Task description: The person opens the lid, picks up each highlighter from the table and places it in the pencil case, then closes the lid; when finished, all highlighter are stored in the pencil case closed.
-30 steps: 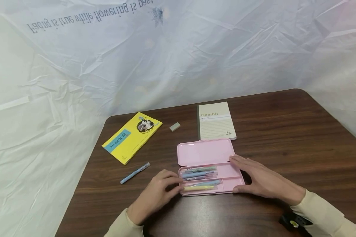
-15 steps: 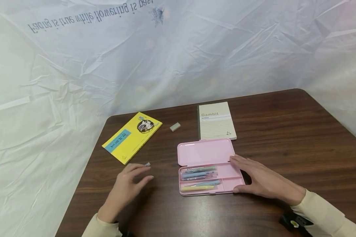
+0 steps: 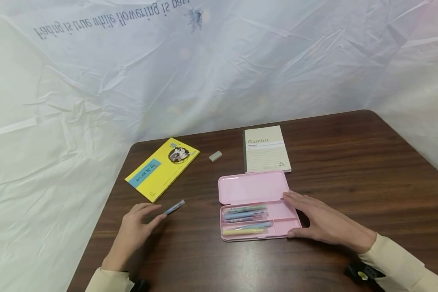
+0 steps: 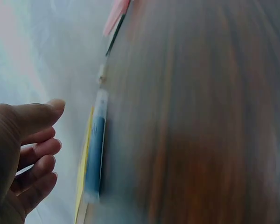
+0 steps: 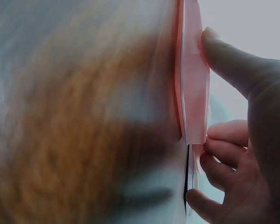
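A blue pen (image 3: 174, 207) lies slantwise on the table. Over its near end hovers my left hand (image 3: 131, 229), thumb and fingers parted. In the left wrist view, a gap shows between that hand (image 4: 25, 149) and the pen (image 4: 96, 149). The open pink pencil case (image 3: 286, 211) holds several pens in clear wrappers in its left part. My right hand (image 3: 323, 223) holds the case's right end, thumb at the front edge and fingers at the hinge side. The right wrist view shows the thumb against the pink case (image 5: 192, 79).
A yellow booklet (image 3: 164, 170) lies behind the left hand. To its right is a small eraser (image 3: 215, 156). A cream notebook (image 3: 266, 150) lies just behind the case lid. White sheeting (image 3: 219, 73) hangs around the brown table (image 3: 350, 170).
My left hand has moved left, away from the pencil case, to the loose blue pen and on toward its near end. The right hand stays on the case.
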Available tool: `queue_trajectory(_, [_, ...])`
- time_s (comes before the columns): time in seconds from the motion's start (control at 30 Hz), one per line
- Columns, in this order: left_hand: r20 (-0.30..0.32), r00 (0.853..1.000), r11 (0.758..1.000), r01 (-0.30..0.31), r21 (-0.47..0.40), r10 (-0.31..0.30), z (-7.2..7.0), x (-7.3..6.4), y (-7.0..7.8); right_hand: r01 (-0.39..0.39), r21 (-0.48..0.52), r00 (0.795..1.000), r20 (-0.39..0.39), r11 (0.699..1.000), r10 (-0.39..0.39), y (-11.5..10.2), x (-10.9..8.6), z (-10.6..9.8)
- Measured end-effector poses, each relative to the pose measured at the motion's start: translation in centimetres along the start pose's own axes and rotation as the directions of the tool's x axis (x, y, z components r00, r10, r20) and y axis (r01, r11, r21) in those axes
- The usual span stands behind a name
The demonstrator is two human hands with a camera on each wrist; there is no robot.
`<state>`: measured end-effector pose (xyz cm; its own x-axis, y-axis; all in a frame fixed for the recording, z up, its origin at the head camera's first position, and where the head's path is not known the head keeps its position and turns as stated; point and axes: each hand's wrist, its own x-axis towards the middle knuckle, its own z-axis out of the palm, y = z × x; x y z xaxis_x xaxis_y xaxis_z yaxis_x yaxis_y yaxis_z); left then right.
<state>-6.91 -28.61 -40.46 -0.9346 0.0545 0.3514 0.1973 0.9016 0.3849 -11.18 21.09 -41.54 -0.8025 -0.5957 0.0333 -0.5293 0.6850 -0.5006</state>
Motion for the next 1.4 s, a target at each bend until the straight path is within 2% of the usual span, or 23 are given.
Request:
queue_trajectory(0.17, [0.054,0.997,0.999,0.048,0.01,-0.048,-0.3,-0.3,-1.1,0.0,-0.001,1.0,0.003,1.0,0.0,0.0,0.1,0.0])
queue_trajectory(0.33, [0.082,0.995,0.998,0.063,0.013,-0.064,-0.5,-0.4,-1.7,0.003,-0.005,1.0,0.0,1.0,-0.003,0.1,0.1,0.0])
queue_trajectory(0.7, [0.164,0.98,0.993,0.115,0.007,-0.114,-0.2,-0.6,-2.2,-0.004,0.006,1.0,0.011,1.0,0.004,0.1,0.1,0.0])
queue_trajectory(1.27, [0.213,0.963,0.986,0.164,0.014,-0.163,0.0,-0.6,-2.2,0.005,0.003,1.0,0.005,1.0,-0.005,0.1,0.1,0.1])
queue_trajectory(1.4, [0.213,0.963,0.986,0.166,0.014,-0.165,0.0,-0.7,-2.0,0.005,-0.003,1.0,0.003,1.0,-0.005,0.1,0.1,0.1])
